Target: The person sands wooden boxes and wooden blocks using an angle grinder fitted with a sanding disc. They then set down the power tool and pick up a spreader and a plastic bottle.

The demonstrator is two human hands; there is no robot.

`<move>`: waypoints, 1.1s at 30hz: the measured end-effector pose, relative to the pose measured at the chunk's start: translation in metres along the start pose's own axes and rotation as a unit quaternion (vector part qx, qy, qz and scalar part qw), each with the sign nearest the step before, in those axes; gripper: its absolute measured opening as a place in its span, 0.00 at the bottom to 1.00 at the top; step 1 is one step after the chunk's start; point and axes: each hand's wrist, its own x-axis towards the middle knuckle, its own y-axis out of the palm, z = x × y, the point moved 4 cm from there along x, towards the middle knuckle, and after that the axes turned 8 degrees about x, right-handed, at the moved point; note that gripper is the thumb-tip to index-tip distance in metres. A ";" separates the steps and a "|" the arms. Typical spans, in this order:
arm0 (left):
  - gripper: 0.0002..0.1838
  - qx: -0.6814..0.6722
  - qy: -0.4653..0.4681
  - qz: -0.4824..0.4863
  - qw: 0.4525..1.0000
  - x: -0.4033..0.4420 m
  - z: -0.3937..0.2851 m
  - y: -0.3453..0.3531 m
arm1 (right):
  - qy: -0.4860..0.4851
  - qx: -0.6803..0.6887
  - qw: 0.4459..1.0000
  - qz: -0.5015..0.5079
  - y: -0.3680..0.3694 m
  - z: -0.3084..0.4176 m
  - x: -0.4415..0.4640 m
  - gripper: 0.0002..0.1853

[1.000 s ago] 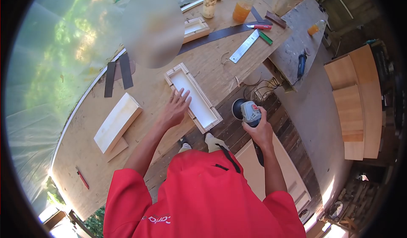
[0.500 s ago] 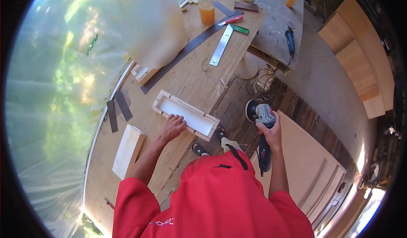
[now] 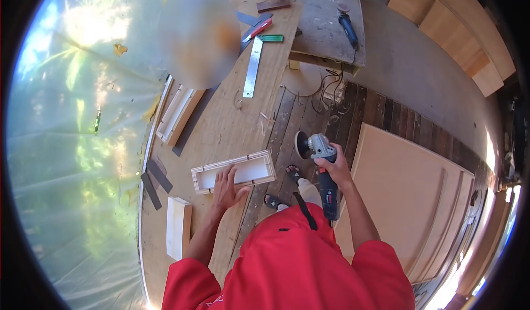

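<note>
A shallow rectangular wooden box (image 3: 231, 161) with a white inside lies on the workbench, its open side up. My left hand (image 3: 224, 189) rests at its near wall, fingers stretched over the edge into the box and thumb held apart. In my right hand (image 3: 337, 169) is an angle grinder (image 3: 329, 194), gripped near its grey head. The grinder's round disc (image 3: 302, 144) points up and left, beyond the bench edge and apart from the box.
On the bench (image 3: 221, 136) lie a second box (image 3: 178, 114), a pale wooden block (image 3: 178, 227), dark strips (image 3: 159, 176), a try square (image 3: 253, 70) and a red cutter (image 3: 258, 28). Another grinder (image 3: 348, 29) lies on the far table. A large panel (image 3: 403, 194) is at right.
The box has turned so its right end now points up and away. My left hand has loosened from curled fingers to spread ones. The grinder stays in my right hand; the view has shifted.
</note>
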 end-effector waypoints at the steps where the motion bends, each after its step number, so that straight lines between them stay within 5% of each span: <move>1: 0.37 0.001 0.005 0.005 1.000 0.011 -0.002 0.005 | -0.011 0.016 1.000 0.022 0.007 -0.005 0.004 0.39; 3: 0.35 0.039 -0.061 -0.031 0.997 0.035 0.001 0.018 | 0.073 0.112 0.988 0.078 0.021 -0.010 0.000 0.36; 4: 0.27 -0.005 -0.089 0.027 0.996 0.038 0.010 0.035 | 0.073 0.118 0.986 0.096 0.023 -0.022 0.004 0.33; 10: 0.13 -0.064 -0.034 -0.020 0.997 0.038 0.004 0.052 | 0.157 0.216 0.958 0.104 0.029 -0.066 -0.005 0.29; 20: 0.14 -0.046 -0.031 0.028 0.998 0.036 0.011 0.054 | 0.167 0.334 0.926 0.058 0.054 -0.108 -0.033 0.28; 33: 0.13 -0.042 -0.025 0.027 0.998 0.038 0.011 0.056 | 0.124 0.255 0.958 0.036 0.065 -0.118 -0.036 0.37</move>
